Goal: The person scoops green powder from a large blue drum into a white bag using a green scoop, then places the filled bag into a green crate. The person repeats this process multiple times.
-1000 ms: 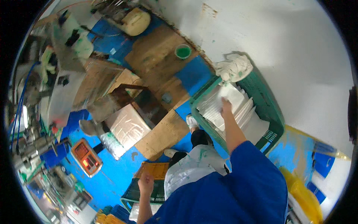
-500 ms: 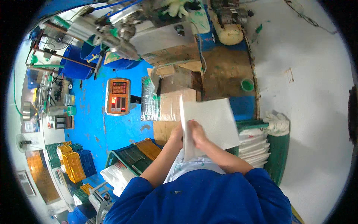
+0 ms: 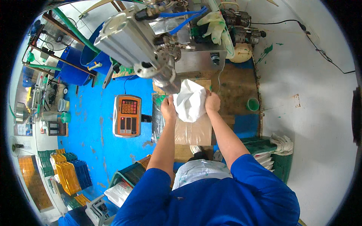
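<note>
A white bag (image 3: 189, 103) with creased sides is stretched between my two hands. My left hand (image 3: 168, 108) is closed on its left edge, and the fingers of my right hand (image 3: 212, 102) grip the right edge. Right above the bag's upper left side comes down a metal nozzle (image 3: 168, 83) fixed to a large grey cylinder (image 3: 126, 37); whether its tip is inside the bag I cannot tell. Below the bag lies a cardboard box top (image 3: 194, 132) wrapped in clear film.
An orange-framed weighing display (image 3: 128, 115) stands left of the box. Blue barrels (image 3: 73, 67) are at the far left. A small cup of green stuff (image 3: 253, 104) is on the right, near the wall. Green crates (image 3: 130, 174) stand beside me, and yellow crates (image 3: 68, 177) farther left.
Both hands have moved forward, away from my body, to the nozzle. The white bag was flat and folded against me; now it is spread and bulging between my hands.
</note>
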A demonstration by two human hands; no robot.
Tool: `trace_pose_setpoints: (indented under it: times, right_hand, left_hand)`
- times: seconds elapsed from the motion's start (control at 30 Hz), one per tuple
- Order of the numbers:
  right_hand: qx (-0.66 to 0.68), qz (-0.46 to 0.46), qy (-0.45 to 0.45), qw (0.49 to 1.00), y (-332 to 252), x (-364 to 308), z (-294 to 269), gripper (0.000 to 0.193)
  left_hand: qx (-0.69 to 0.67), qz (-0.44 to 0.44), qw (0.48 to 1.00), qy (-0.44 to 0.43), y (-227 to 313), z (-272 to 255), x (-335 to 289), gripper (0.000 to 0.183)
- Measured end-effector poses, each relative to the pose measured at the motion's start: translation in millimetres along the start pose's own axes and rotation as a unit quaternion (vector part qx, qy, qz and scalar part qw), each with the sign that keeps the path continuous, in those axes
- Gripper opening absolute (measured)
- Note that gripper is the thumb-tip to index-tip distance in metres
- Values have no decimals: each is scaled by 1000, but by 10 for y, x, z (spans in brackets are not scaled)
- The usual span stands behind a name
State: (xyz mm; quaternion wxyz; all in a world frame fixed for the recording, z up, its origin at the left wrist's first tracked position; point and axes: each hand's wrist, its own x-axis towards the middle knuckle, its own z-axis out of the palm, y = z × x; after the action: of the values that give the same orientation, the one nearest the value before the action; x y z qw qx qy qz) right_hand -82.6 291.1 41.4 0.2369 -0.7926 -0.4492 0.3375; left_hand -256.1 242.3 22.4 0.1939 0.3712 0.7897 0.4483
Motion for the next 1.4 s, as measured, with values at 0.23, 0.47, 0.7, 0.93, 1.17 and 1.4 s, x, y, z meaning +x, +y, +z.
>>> trace_pose_setpoints:
  times: [0.23,0.47,0.7,0.93,1.17,1.4]
  right_hand:
    - [-51,22,-16,998,214,194,196,44]
    - [77,-52,26,995,-90,-92,-10,38]
    - [87,-143,-50,985,-95,-142,77,42]
    - [77,-118,-84,986,-17,-75,101,42]
    - [112,-128,-98,981,48,-87,127,43]
    - [166,-128,-113,971,203,-42,145,43]
  left_hand:
    - [170,156,971,63,171,-138,148,21]
    - [70,391,913,-95,796,-361,-289,15]
    - [35,111,988,-105,548,-377,29,21]
    - [-194,-145,950,-197,371,-478,190,42]
    - [-280,-180,913,-235,325,-677,152,56]
    - [-395,-211,862,-238,146,-714,117,60]
